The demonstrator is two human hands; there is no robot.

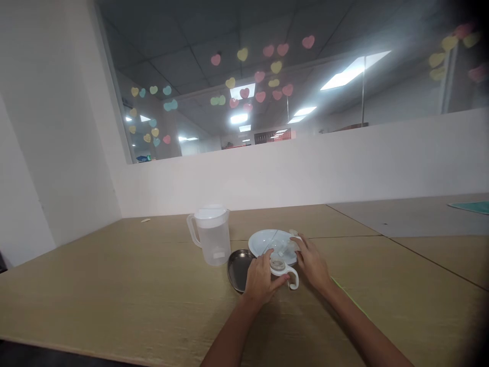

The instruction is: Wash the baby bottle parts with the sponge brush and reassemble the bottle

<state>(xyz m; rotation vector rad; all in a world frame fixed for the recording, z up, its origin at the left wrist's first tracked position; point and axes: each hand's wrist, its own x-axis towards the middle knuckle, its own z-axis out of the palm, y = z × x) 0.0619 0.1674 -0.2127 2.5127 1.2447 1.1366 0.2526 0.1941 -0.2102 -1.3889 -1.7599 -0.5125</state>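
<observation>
My left hand is closed around a white plastic piece with a ring-shaped opening and a curved hook handle, its thumb lying along the near side. To its right my right hand has its fingers bent in a pinch at the right rim of a white plate. A small pale, translucent item shows at those fingertips; its kind is unclear. Some clear material lies over the plate, partly hidden by the hands. A dark metal pan sits beside my left hand, which covers its right edge.
A translucent plastic pitcher with a lid stands left of the plate. A thin yellow-green strip lies by my right forearm on the wooden table. A teal mat is at the far right. A white wall bounds the back.
</observation>
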